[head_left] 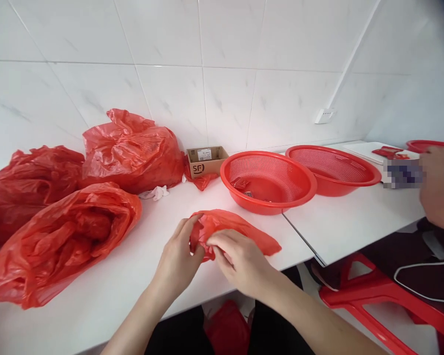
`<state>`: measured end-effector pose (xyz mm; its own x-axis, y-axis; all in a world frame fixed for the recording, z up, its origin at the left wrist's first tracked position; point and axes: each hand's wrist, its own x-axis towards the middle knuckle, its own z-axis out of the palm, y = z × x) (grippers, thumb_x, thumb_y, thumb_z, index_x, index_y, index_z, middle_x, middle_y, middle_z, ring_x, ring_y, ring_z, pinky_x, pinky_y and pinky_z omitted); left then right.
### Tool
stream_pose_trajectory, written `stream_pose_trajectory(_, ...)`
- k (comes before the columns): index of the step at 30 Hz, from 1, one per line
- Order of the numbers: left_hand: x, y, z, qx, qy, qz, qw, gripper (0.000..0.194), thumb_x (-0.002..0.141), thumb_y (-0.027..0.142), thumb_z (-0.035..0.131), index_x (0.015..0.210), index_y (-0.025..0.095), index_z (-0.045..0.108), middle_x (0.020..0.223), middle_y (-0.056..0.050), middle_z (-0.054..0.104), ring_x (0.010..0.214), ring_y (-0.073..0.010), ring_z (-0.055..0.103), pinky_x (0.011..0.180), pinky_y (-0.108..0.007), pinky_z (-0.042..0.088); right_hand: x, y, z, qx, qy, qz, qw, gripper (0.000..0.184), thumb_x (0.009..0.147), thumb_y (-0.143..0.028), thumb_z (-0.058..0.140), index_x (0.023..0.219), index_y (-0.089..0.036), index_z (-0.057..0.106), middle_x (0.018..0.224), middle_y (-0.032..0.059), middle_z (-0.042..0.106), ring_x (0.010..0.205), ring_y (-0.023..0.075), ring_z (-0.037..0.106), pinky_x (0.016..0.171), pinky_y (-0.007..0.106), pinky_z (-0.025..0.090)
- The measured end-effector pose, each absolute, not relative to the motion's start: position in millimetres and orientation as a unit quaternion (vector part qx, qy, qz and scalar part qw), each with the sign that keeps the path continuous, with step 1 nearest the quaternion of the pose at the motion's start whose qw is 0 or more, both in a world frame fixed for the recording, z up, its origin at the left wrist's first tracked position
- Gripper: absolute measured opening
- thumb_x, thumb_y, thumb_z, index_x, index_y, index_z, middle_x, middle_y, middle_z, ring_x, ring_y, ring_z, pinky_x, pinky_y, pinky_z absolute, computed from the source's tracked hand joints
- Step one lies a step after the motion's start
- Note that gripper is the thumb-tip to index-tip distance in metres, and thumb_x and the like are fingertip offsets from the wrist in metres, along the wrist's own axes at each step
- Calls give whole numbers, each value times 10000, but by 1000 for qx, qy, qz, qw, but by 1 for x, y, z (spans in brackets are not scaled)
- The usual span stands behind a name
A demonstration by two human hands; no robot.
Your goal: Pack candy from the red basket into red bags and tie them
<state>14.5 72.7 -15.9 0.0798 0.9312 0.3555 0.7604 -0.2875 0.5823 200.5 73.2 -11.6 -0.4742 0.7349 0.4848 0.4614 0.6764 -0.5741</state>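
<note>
A small red plastic bag [249,230] lies on the white table in front of me, its mouth turned toward the left. My left hand [179,251] curls around the edge of that mouth, thumb and fingers gripping the plastic. At the same opening, my right hand [240,256] pinches the bag between thumb and fingers. Whatever is inside the bag is hidden. Just behind it stands a red perforated basket [268,204] with a few small packets [240,183] at its left side.
Large red plastic bags [133,153] crowd the left, one gaping open [70,241]. A cardboard box [207,162] stands by the wall. Right of it are a second red basket [333,170], another person's arm [440,187] and a red stool [377,291]. A seam [303,239] divides the tables.
</note>
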Motion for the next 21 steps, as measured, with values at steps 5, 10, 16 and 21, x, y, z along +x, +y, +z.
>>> stream_pose_trajectory(5, -37, 77, -13, 757, 600, 237, -104, 503, 780, 115, 400, 1178, 265, 669, 1169, -65, 654, 844, -213, 681, 608, -290, 500, 230, 105, -29, -458, -877, 124, 79, 533, 654, 49, 571, 1109, -192, 709, 1189, 163, 691, 1000, 335, 700, 771, 429, 584)
stream_pose_trajectory(10, -80, 87, -27, 716, 660, 219, -63, 530, 778, 164, 418, 1241, 251, 659, 1238, -96, 635, 975, -270, 664, 663, -331, 540, 266, 102, -1, -342, -888, 277, 132, 509, 807, -97, 602, 1259, -327, 633, 1297, 10, 651, 1174, 215, 627, 967, 368, 529)
stream_pose_trajectory(16, -63, 63, -17, 675, 588, 356, 270, 511, 788, 237, 526, 1283, 284, 644, 1216, -87, 698, 1035, -286, 683, 799, -394, 598, 294, 132, 19, -490, -807, 79, 320, 318, 908, -298, 570, 1210, -228, 637, 1232, 79, 671, 1145, 239, 623, 974, 424, 499)
stream_pose_trajectory(21, -59, 41, 9, 624, 575, 352, 395, 351, 751, 427, 696, 1082, 337, 767, 1187, -55, 726, 1089, -347, 668, 881, -419, 572, 309, 135, 19, -580, -802, 58, 129, 330, 932, -321, 530, 1229, -230, 640, 1143, 110, 714, 1059, 308, 666, 889, 469, 510)
